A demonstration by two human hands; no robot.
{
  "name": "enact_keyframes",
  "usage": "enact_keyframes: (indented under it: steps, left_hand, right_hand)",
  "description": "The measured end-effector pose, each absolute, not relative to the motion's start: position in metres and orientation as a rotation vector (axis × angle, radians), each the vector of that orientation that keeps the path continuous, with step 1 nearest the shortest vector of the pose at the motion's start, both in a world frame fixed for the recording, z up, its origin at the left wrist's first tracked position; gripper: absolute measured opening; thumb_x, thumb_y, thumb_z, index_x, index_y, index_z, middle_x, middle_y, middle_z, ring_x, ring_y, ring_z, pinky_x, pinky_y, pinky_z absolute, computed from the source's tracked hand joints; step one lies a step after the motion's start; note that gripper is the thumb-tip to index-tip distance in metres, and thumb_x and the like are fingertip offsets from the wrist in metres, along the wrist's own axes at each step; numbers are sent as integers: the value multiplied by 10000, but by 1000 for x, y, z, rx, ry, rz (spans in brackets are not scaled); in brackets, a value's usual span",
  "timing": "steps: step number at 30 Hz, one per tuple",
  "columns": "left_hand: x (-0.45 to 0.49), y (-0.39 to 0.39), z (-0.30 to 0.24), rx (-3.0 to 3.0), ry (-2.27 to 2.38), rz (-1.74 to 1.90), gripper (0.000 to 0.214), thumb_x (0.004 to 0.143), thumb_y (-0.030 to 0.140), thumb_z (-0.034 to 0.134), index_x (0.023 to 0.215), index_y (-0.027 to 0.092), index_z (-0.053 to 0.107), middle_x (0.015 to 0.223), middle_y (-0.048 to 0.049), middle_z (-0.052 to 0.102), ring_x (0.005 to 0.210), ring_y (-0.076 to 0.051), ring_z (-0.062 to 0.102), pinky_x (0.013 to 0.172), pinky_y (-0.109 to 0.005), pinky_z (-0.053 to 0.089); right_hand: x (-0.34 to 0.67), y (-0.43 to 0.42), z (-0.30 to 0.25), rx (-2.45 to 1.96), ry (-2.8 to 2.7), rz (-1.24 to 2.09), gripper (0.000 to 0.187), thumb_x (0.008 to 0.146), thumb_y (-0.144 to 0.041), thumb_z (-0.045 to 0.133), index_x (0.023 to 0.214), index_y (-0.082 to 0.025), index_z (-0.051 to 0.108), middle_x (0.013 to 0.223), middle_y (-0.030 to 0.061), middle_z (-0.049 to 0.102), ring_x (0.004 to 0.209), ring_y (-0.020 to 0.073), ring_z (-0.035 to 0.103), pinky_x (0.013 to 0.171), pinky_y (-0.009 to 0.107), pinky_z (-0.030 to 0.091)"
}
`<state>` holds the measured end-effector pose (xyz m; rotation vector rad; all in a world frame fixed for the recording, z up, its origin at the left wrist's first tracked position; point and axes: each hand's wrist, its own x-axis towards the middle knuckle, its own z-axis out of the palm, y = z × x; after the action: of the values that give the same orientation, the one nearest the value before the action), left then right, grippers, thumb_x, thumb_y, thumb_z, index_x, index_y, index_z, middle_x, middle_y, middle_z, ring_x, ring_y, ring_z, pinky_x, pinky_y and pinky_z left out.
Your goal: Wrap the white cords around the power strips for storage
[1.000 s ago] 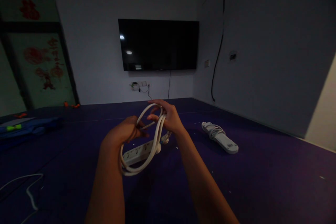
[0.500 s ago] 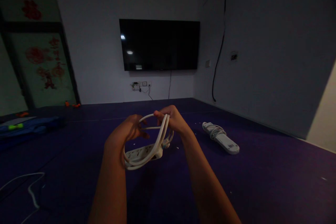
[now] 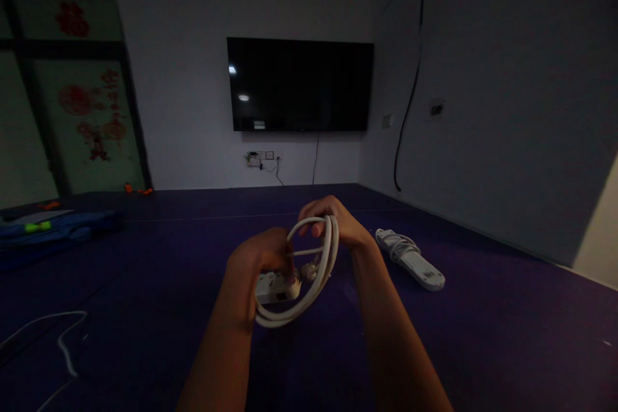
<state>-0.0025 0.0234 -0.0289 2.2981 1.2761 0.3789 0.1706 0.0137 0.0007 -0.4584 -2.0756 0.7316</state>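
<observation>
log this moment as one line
right hand: holding looped white cable; left hand: at cable, grip unclear; behind: white rectangular power strip

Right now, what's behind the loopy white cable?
Behind the white cable, a power strip and what looks like a plug show. The left hand hides part of the strip.

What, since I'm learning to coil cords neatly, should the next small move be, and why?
Probably gather the white cord more tightly into the right hand: its strands bunch there but spread into a wide loop toward the left hand, hanging in front of the power strip.
</observation>
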Motion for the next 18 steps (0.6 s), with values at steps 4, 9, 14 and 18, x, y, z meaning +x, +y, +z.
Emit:
enact_keyframes:
  steps: [4, 9, 14, 18]
  left_hand:
    - [-2, 12, -18, 2262, 1412, 222, 144, 487, 108, 707, 623, 148, 689, 624, -49, 657, 576, -201, 591, 521, -291, 423]
    - [16, 12, -18, 2274, 1471, 91, 170, 426, 60, 726, 418, 143, 578, 458, -33, 566, 469, -206, 541, 480, -326, 410]
    - [41, 5, -17, 2355, 1353, 94, 195, 426, 58, 728, 430, 167, 566, 422, 22, 521, 467, -160, 504, 499, -288, 409]
    - [40, 0, -13, 2465, 1091, 498, 24, 608, 126, 636, 601, 146, 626, 586, -14, 606, 557, -140, 532, 534, -249, 408]
  right_hand:
    - [172, 16, 1, -392, -1992, 709, 438, 521, -551, 741, 777, -197, 711, 770, 18, 614, 510, 74, 449, 448, 200, 338]
    - [174, 23, -4, -411, -1949, 827, 466, 515, -379, 792, 949, -232, 705, 785, -4, 616, 426, 28, 355, 391, 172, 271]
    - [172, 29, -15, -342, -1813, 1018, 416, 534, -437, 759, 872, -197, 722, 663, -9, 598, 479, 64, 451, 433, 187, 346]
    - [164, 39, -22, -347, -1695, 1069, 434, 544, -470, 754, 835, -152, 709, 635, -4, 582, 489, 76, 482, 438, 195, 364]
